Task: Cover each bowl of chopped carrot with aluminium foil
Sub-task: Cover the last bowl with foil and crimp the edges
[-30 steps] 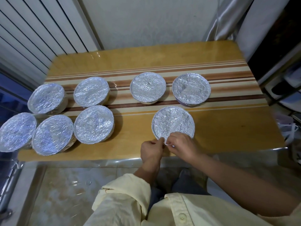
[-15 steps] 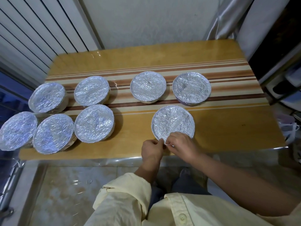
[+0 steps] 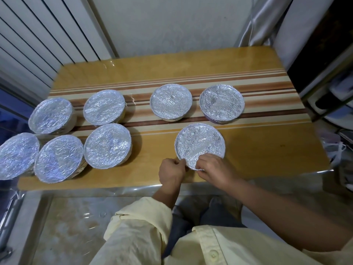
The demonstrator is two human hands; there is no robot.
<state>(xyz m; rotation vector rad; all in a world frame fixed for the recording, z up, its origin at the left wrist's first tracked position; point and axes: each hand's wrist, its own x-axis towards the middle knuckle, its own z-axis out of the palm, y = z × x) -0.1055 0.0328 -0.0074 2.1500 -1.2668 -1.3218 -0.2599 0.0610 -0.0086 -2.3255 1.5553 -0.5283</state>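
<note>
A foil-covered bowl sits near the front edge of the wooden table. My left hand pinches the foil at the bowl's near-left rim. My right hand pinches the foil at the near rim, its fingers curled over the edge. Both hands meet at the same stretch of rim. Two more foil-covered bowls stand behind it. Several other foil-covered bowls are grouped at the left. No carrot shows; foil hides every bowl's contents.
Two of the left bowls sit at the table's left front corner, close to the edge. A white slatted wall is at the back left, a curtain and dark shelving at the right. Bare tabletop lies right of the near bowl.
Both hands stay at the near rim of the front bowl with only small finger movements along the foil edge. The bowls have not moved.
</note>
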